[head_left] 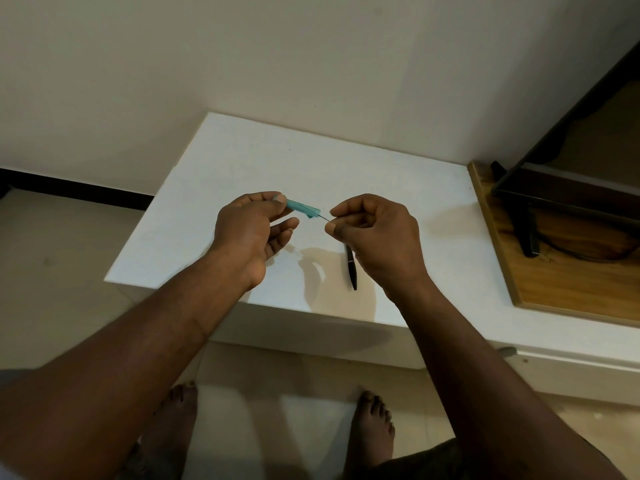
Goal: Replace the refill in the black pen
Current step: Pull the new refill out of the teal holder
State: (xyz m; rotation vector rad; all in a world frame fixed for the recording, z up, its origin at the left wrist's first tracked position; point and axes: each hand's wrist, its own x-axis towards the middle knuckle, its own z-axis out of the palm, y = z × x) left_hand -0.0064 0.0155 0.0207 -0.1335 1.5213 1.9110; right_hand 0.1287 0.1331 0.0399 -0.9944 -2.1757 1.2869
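Observation:
Above the white table (242, 161), my left hand (249, 233) pinches one end of a teal plastic sleeve (303, 207) between thumb and fingertips. A thin refill tip (323, 219) sticks out of the sleeve's right end. My right hand (374, 237) pinches that tip between thumb and forefinger, with the other fingers curled. The black pen (351, 268) lies on the table under my right hand, partly hidden by it, pointing toward the table's front edge.
A wooden board (554, 278) lies on the ledge at the right and carries a dark stand (530, 233) with a cable. The wall rises right behind the table. My bare feet (374, 431) stand on the tiled floor below the table's front edge.

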